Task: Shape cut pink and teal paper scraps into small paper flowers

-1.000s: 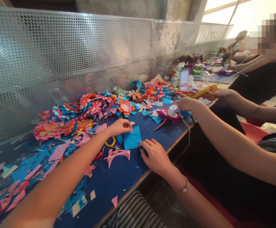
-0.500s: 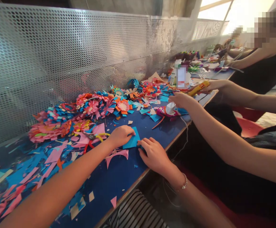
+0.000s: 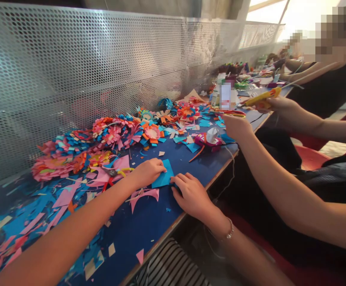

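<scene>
A blue piece of paper [image 3: 163, 180] lies on the dark blue table between my hands. My left hand [image 3: 149, 172] is closed, its fingertips pinching the paper near its upper left side. At the paper's right edge, my right hand [image 3: 192, 194] rests with bent, slightly spread fingers; the index fingertip touches the edge and the thumb stands apart. Scissors with red and yellow handles [image 3: 121, 173] lie partly behind my left wrist. A pink paper offcut [image 3: 145, 194] is just below the blue paper.
Paper flowers [image 3: 116, 133] are heaped along the perforated metal screen [image 3: 101, 59]. Scraps [image 3: 35, 226] cover the table's left side. To the right, a co-worker's hand holds a yellow glue gun [image 3: 264, 97]. A pink tissue pack [image 3: 208, 140] sits near the table edge.
My hands and the blue paper stay nearly in place. The co-worker's glue gun has lifted up and right, and their other hand has shifted slightly, showing a red-and-yellow item at its fingers.
</scene>
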Available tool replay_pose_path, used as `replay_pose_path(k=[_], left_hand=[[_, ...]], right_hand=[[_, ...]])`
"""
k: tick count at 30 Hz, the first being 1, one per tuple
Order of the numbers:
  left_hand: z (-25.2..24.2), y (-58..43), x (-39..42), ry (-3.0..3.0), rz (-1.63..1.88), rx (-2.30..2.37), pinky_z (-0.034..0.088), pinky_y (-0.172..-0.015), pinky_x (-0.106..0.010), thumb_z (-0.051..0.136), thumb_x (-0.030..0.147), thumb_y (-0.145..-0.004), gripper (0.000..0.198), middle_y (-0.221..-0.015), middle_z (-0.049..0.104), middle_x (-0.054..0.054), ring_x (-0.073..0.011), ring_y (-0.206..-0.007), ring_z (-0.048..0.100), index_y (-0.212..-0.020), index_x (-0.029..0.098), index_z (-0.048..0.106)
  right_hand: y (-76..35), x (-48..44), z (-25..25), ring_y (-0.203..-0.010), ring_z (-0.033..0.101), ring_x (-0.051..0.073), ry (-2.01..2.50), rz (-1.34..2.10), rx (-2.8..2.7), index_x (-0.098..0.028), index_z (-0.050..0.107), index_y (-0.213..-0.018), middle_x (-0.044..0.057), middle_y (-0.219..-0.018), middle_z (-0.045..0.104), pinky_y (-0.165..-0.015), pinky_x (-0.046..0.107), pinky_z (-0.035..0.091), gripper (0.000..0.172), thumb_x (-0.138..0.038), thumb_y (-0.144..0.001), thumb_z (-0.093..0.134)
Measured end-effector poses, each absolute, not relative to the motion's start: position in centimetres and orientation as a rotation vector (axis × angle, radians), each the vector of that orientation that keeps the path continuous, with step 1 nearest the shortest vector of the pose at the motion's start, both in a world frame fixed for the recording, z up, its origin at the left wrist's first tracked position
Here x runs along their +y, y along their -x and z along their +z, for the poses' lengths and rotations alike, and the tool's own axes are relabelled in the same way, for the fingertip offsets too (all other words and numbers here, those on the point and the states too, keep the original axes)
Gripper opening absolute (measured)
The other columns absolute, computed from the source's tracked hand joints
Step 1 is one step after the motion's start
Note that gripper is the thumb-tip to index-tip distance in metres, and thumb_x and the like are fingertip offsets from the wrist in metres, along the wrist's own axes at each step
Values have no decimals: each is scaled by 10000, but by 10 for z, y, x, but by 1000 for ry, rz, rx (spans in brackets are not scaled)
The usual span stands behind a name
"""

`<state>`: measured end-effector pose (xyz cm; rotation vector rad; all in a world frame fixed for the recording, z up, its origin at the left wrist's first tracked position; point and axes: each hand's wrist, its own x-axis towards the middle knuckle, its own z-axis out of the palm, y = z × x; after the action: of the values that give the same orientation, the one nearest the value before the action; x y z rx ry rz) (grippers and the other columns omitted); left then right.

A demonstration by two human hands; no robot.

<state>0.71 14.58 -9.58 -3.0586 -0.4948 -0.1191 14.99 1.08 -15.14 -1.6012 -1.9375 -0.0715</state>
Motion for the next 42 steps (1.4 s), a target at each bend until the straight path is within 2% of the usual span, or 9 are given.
replay_pose_path(k=[11, 17, 23, 29, 34, 37, 42], left_hand=[[-98, -2, 154, 3166, -186, -448, 471, -784, -278, 486, 75, -799, 254, -892, 675, -61, -167, -859, 607, -919, 173, 687], [-96, 0, 154, 3152, -144, -442, 462, -750, -281, 502, 107, -810, 228, -877, 679, -65, -181, -846, 607, -936, 175, 680], [-90, -1, 158, 3268, -154, -399, 446, -752, -254, 497, 87, -779, 227, -832, 688, -43, -163, -827, 609, -857, 186, 686], [-78, 8, 157, 3494, -432, -880, 451, -664, -226, 520, 196, -778, 181, -831, 710, -22, -149, -781, 630, -820, 190, 696], [-79, 15, 151, 3604, -691, -1262, 482, -743, -271, 578, 239, -727, 142, -817, 712, -33, -171, -808, 640, -774, 174, 696], [-79, 15, 154, 3532, -1051, -1656, 494, -739, -291, 638, 222, -680, 114, -806, 708, -44, -170, -772, 640, -762, 156, 684], [-62, 20, 153, 3200, -1757, -2300, 486, -616, -221, 703, 116, -629, 139, -696, 664, -19, -100, -610, 601, -753, 135, 644]], right_hand=[[-150, 9, -151, -802, 486, 194, 1614, -73, -1928, -189, 595, -939, 54, -842, 594, -745, 319, 371, 168, -182, -860, 447], [-150, 8, -150, -801, 485, 190, 1611, -69, -1928, -187, 592, -942, 56, -842, 593, -740, 316, 372, 162, -182, -858, 455], [-149, 9, -150, -796, 477, 195, 1632, -64, -1938, -186, 595, -936, 49, -852, 599, -742, 318, 363, 162, -187, -865, 449], [-149, 8, -148, -765, 484, 186, 1622, -57, -1946, -185, 599, -913, 49, -827, 598, -733, 314, 357, 157, -168, -861, 452], [-148, 7, -149, -758, 480, 187, 1625, -57, -1950, -187, 598, -911, 44, -812, 597, -721, 307, 356, 158, -161, -859, 452], [-148, 7, -149, -755, 484, 183, 1614, -78, -1951, -186, 600, -906, 47, -802, 595, -721, 306, 359, 165, -156, -862, 443], [-147, 6, -149, -782, 512, 177, 1614, -85, -1958, -183, 605, -901, 52, -850, 613, -732, 302, 378, 163, -159, -864, 448]])
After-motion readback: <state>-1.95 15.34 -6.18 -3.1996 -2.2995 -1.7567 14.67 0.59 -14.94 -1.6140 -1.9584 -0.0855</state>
